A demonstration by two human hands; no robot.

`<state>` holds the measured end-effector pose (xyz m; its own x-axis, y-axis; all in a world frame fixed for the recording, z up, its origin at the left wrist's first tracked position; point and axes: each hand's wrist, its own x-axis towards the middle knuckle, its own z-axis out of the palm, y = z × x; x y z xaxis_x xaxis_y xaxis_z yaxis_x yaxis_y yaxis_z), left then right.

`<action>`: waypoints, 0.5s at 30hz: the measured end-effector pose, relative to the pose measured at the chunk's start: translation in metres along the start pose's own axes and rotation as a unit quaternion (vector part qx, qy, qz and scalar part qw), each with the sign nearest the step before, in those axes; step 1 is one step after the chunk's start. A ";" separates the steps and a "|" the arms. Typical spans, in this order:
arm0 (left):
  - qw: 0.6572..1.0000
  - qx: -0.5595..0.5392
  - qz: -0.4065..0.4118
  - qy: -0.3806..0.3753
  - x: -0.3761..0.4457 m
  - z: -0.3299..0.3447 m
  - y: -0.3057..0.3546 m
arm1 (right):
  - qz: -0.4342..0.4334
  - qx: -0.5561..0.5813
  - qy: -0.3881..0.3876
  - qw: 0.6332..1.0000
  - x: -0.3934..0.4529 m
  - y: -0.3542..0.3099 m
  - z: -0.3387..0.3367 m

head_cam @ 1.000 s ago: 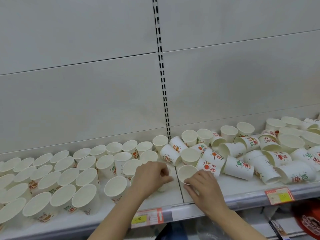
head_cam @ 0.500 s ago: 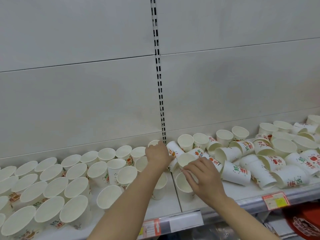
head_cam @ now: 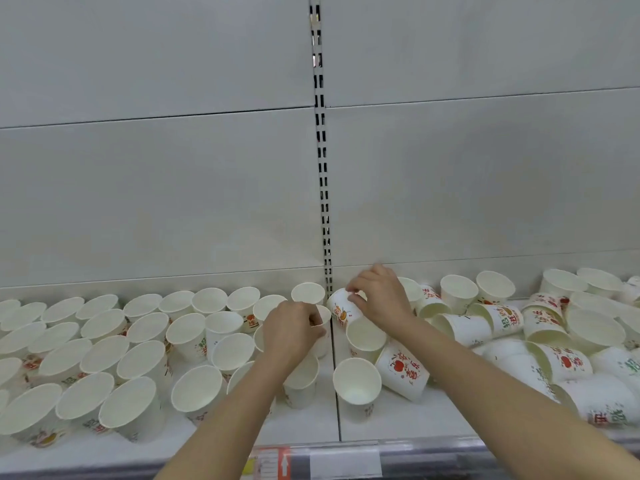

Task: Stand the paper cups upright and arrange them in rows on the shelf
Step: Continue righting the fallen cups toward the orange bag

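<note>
Right hand (head_cam: 382,301): fingers curled round a tipped white paper cup with a red and orange print (head_cam: 341,308), at the far middle of the white metal shelf (head_cam: 408,419), just right of the slotted grey upright (head_cam: 323,188). This cup lies tilted, its base toward the far left and its mouth under the hand.

Left hand (head_cam: 291,332): fingers pinching the rim of an upright white paper cup (head_cam: 322,336), just left of the shelf seam and near the right hand, the two hands apart.

Upright white paper cups in rows (head_cam: 114,344): left half of the shelf, mouths up, printed sides partly visible.

Jumbled white paper cups with red and green print (head_cam: 540,327): right half of the shelf, many on their sides, some upright at the far edge.

Single upright white paper cup (head_cam: 356,384): near the front, just right of the seam, between the two forearms.
</note>
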<state>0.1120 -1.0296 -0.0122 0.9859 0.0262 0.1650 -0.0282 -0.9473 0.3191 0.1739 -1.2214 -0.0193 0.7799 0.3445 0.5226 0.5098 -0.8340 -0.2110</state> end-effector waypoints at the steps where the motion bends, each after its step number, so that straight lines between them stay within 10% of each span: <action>1: 1.000 0.000 0.005 -0.001 -0.001 0.003 -0.002 | -0.008 -0.008 -0.031 0.999 0.006 0.000 0.003; 8: 0.999 0.034 0.016 -0.001 -0.003 0.007 -0.010 | -0.053 -0.140 -0.204 0.967 0.027 0.004 0.022; 15: 0.999 0.035 0.012 -0.006 -0.005 0.003 -0.008 | -0.021 -0.119 -0.205 0.971 0.036 -0.003 0.020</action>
<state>0.1082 -1.0234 -0.0185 0.9870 -0.0003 0.1605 -0.0407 -0.9678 0.2484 0.2077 -1.1983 -0.0169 0.8645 0.4820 0.1424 0.4837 -0.8749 0.0252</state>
